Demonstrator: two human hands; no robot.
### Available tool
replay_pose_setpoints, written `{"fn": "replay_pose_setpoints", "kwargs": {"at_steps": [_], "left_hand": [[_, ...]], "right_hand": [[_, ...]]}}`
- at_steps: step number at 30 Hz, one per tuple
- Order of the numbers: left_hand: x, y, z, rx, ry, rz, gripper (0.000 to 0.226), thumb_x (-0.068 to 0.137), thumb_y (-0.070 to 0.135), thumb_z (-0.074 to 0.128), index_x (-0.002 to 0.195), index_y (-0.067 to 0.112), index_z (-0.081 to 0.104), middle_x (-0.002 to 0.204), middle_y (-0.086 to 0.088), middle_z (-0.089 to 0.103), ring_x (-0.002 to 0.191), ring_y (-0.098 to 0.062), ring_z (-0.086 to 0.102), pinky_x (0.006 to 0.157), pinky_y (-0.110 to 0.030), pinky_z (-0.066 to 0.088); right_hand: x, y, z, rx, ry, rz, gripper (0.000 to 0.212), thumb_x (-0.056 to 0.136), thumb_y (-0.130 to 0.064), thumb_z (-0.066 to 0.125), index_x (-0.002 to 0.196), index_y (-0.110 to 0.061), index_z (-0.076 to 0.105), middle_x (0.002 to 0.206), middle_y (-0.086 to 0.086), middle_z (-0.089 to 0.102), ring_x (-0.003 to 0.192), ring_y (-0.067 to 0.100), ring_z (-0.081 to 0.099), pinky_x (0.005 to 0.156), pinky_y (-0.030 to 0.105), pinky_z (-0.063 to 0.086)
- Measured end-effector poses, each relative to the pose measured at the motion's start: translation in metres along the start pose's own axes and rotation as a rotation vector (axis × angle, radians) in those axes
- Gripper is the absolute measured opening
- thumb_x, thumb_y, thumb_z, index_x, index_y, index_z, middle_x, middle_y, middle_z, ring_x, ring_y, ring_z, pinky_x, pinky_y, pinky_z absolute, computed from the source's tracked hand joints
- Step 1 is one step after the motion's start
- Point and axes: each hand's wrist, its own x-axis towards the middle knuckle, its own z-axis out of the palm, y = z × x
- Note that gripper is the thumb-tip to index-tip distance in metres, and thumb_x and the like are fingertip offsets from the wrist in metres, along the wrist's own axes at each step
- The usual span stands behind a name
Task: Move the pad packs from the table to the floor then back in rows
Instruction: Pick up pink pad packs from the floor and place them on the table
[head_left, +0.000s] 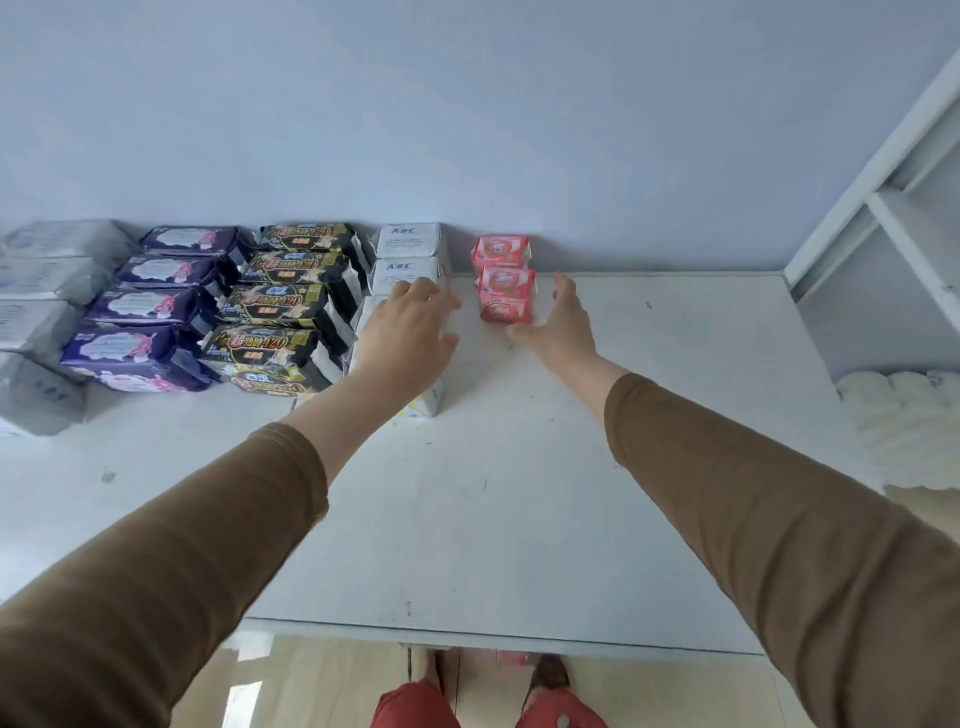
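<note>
Pad packs stand in rows at the back of the white table (519, 493): pale grey packs (47, 280) at far left, purple packs (150, 306), black packs (280, 306), white packs (410, 244), and two small pink packs (506, 291) on the right. My left hand (410, 332) lies with straight fingers over the white row, hiding its middle packs. My right hand (563, 322) reaches to the near pink pack, fingers spread along its right side and thumb at its front edge, touching it.
A light blue wall rises just behind the rows. A white shelf frame (883, 218) stands at the right, with a white ruffled cloth (904, 426) below it. Past the table's front edge lie wooden floor and my feet (545, 675).
</note>
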Motion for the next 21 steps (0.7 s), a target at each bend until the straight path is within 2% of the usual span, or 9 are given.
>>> {"fn": "replay_pose_setpoints", "kwargs": {"at_steps": [5, 11, 18, 21], "left_hand": [[-0.05, 0.015, -0.003, -0.036, 0.006, 0.025, 0.042, 0.091, 0.029, 0.059, 0.132, 0.022, 0.056, 0.13, 0.001, 0.053, 0.121, -0.025, 0.042, 0.092, -0.041, 0.043], [-0.136, 0.019, -0.009, -0.098, -0.002, 0.087, 0.042, 0.091, 0.031, 0.06, 0.132, 0.022, 0.056, 0.123, 0.003, 0.056, 0.115, -0.023, 0.046, 0.088, -0.039, 0.046], [-0.279, 0.01, 0.001, -0.205, -0.004, 0.183, 0.039, 0.09, 0.031, 0.062, 0.127, 0.023, 0.057, 0.12, 0.004, 0.059, 0.11, -0.023, 0.049, 0.081, -0.037, 0.047], [-0.34, 0.006, 0.021, -0.256, -0.048, 0.192, 0.035, 0.089, 0.028, 0.063, 0.123, 0.022, 0.06, 0.115, 0.004, 0.061, 0.106, -0.023, 0.05, 0.081, -0.041, 0.048]], "right_hand": [[-0.083, -0.002, -0.021, -0.208, -0.024, -0.131, 0.064, 0.087, -0.027, 0.07, 0.143, -0.015, 0.042, 0.142, 0.009, 0.046, 0.134, 0.029, 0.038, 0.103, 0.036, 0.037], [-0.21, -0.001, -0.032, -0.268, -0.051, -0.235, 0.052, 0.092, -0.027, 0.064, 0.139, -0.019, 0.045, 0.143, -0.002, 0.045, 0.132, 0.019, 0.035, 0.091, 0.025, 0.032], [-0.369, 0.025, -0.005, -0.234, 0.033, -0.272, 0.042, 0.091, -0.021, 0.065, 0.131, -0.019, 0.053, 0.134, -0.004, 0.052, 0.125, 0.015, 0.04, 0.097, 0.019, 0.032], [-0.424, 0.051, 0.012, -0.238, 0.042, -0.218, 0.038, 0.091, -0.018, 0.065, 0.128, -0.017, 0.056, 0.127, 0.0, 0.055, 0.118, 0.018, 0.045, 0.096, 0.023, 0.036]]}}
